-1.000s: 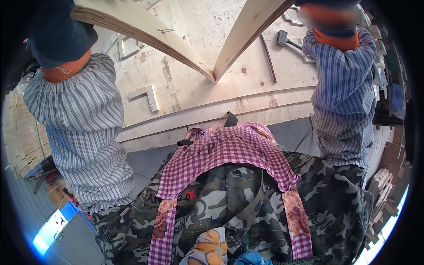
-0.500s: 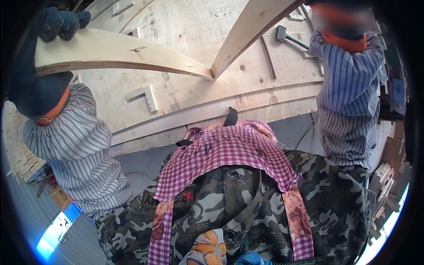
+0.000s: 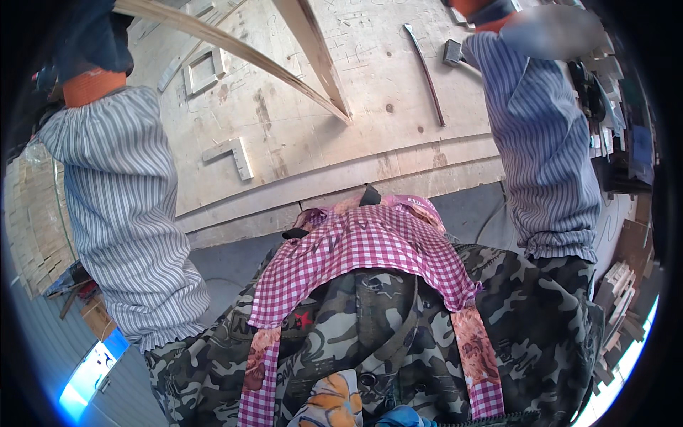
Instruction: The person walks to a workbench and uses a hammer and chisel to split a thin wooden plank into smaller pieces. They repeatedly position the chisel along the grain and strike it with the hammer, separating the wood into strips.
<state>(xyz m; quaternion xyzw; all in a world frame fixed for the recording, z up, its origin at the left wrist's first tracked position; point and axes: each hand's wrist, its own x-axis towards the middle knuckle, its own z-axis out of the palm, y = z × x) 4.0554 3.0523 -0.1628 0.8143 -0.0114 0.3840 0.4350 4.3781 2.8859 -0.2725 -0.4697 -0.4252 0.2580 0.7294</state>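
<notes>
Two long pale plywood strips (image 3: 242,50) (image 3: 309,46) stand on the wooden worktop in a V, their lower ends meeting near its front part. My left hand (image 3: 96,39), in a dark glove with an orange cuff, is at the upper left, closed at the raised end of the left strip; its fingers are mostly hidden. My right hand (image 3: 492,13), also gloved, is largely cut off by the top edge, so its fingers do not show. The right strip runs out of the picture at the top. An L-shaped wooden piece (image 3: 244,160) lies nearer me.
The plywood worktop (image 3: 320,153) bears a hammer (image 3: 453,53), a thin metal bar (image 3: 427,78) with a flattened tip, and a small wooden frame (image 3: 203,73). Stacked wood blocks (image 3: 35,220) stand at the left. Wood offcuts (image 3: 615,302) are piled at the right.
Both hands have moved up and away from me. The strips have turned from showing their broad faces to showing mostly their edges, and the right one leans less to the right.
</notes>
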